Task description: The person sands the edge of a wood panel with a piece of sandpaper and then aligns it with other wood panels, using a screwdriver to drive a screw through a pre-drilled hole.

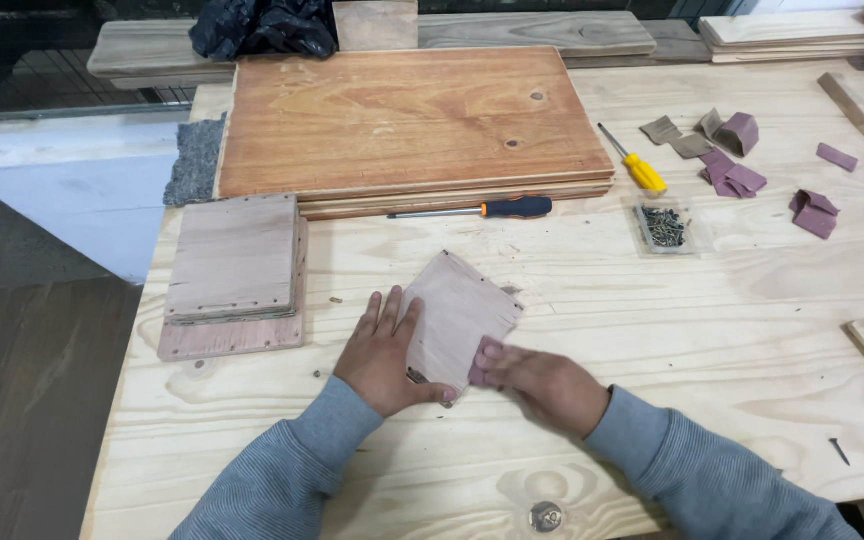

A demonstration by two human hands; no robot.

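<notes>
my left hand (384, 352) lies flat, fingers spread, pinning the left edge of a small square plywood panel (459, 312) on the pine tabletop (652, 330). my right hand (542, 380) is curled over a folded piece of purple sandpaper (482, 362), pressed against the panel's lower right edge. a stack of plywood boards (235, 275) lies to the left, an orange-handled screwdriver (477, 210) beyond.

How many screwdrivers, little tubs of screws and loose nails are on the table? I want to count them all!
Screwdrivers: 2, one with an orange and black handle, one with a yellow handle
Clear tubs of screws: 1
Loose dark nails: 1
Total: 4
</notes>
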